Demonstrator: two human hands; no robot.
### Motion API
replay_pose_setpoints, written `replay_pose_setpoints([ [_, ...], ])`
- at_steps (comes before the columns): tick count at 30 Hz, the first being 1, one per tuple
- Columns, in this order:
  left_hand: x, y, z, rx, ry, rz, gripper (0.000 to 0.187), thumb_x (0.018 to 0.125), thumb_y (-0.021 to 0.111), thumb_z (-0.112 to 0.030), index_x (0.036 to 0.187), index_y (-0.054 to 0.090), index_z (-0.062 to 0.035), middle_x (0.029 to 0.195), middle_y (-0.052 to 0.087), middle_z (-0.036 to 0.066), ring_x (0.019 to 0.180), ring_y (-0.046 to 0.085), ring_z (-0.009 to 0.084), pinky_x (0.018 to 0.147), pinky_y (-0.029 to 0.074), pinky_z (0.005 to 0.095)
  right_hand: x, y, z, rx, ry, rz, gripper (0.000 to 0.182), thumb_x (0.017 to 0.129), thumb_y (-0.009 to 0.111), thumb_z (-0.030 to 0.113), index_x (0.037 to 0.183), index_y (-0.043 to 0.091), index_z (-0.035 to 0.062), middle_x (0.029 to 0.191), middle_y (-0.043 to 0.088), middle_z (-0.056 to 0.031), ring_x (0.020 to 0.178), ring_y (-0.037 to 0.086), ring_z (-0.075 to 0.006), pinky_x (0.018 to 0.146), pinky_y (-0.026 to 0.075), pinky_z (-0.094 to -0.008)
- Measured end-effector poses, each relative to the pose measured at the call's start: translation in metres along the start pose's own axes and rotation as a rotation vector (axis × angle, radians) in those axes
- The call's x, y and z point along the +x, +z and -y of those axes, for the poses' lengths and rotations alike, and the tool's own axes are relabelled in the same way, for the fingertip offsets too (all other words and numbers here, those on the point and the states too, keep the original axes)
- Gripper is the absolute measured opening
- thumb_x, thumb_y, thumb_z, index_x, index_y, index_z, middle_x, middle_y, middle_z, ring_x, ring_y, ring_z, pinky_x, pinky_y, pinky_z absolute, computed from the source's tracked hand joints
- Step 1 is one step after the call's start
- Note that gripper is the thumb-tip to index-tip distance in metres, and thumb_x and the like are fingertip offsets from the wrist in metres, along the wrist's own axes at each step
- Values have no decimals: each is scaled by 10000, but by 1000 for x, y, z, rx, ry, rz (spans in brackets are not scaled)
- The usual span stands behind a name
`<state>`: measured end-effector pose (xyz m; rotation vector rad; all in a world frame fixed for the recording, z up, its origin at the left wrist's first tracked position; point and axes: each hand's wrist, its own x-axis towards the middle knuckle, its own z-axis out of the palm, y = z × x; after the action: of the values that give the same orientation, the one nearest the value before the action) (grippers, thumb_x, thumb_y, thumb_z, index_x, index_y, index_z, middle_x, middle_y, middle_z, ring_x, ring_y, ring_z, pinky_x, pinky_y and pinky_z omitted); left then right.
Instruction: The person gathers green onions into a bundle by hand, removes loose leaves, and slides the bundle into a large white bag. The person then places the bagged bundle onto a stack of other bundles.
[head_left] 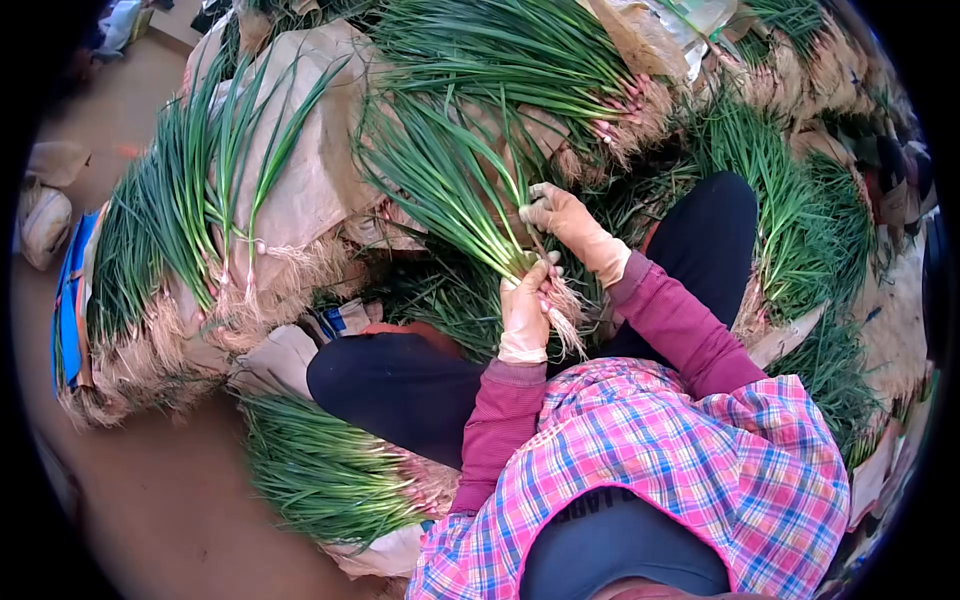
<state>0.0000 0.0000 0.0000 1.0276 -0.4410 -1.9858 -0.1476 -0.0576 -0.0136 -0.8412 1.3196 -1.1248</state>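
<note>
My left hand (524, 312), in a pale glove, is shut around a bunch of green onions (450, 190) just above its whitish roots (570, 322). The green leaves fan up and to the left from that grip. My right hand (568, 224), also gloved, is closed on a stalk or leaf at the right side of the same bunch, a little above the left hand. Both arms wear maroon sleeves under a pink plaid vest (690, 460). My knees in dark trousers (400, 385) lie below and beside the bunch.
Heaps of green onions surround me: on tan sacks at the left (190, 230), by my left knee (320, 470), at the top (520, 50) and at the right (790, 220). Brown floor (150, 510) lies at the lower left.
</note>
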Motion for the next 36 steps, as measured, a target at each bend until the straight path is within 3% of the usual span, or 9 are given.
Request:
replay_pose_setpoints([
  [3,10,-12,-2,20,106,-130,158,885,618,-19,1029,569,-63,893,660,67,630,587,116,599,557,260,-7,-6,-11,-526,-380,-103,287,805,674,195,1048,631,49,914,675,-120,849,657,-277,756,509,-355],
  [7,-23,22,-42,-162,222,-17,210,951,570,-80,1157,538,-61,946,634,74,731,604,135,723,580,317,-47,-19,-5,-1016,-259,529,400,768,721,286,1109,651,90,993,678,-157,891,652,-343,799,521,-400],
  [9,-23,17,-45,-237,243,118,231,954,569,-86,1182,534,-68,941,633,75,696,581,129,661,554,290,-17,-49,15,-1176,-566,-191,145,817,643,159,955,663,119,765,629,-96,748,641,-282,687,532,-377],
  [10,-17,11,-41,-242,222,152,259,952,577,-91,1205,526,-70,933,625,72,677,556,120,617,517,276,9,-72,31,-1373,-490,-553,125,842,558,73,906,648,132,763,615,-67,732,629,-269,654,528,-377],
  [11,-16,11,-37,-268,209,164,270,945,584,-78,1208,521,-68,934,618,72,679,549,119,617,506,281,20,-96,57,-1490,-316,-704,174,875,495,51,938,645,114,861,629,-99,775,631,-281,678,524,-386],
  [13,-12,11,-29,-282,152,195,299,931,596,-51,1218,512,-70,941,616,75,688,549,124,633,507,285,55,-145,60,-1521,-468,-677,99,859,590,99,937,650,89,882,622,-122,785,627,-293,695,509,-387],
  [18,-4,16,-19,-155,60,107,297,891,641,-22,1157,521,-73,999,630,89,772,623,173,703,556,302,23,-98,81,-1018,-161,-123,241,742,787,238,899,667,100,799,657,-97,760,640,-254,695,494,-386],
  [23,14,13,4,-138,10,117,233,871,638,20,1056,539,-80,850,620,35,514,506,84,414,381,182,-3,-34,32,-17,171,290,155,870,708,175,815,603,77,613,568,26,523,498,-42,488,386,-195],
  [36,4,9,-4,-67,123,26,214,851,558,39,1062,550,3,876,661,107,734,639,161,660,534,258,7,8,22,228,192,116,109,940,595,187,857,568,122,755,573,60,628,513,-28,546,398,-190],
])
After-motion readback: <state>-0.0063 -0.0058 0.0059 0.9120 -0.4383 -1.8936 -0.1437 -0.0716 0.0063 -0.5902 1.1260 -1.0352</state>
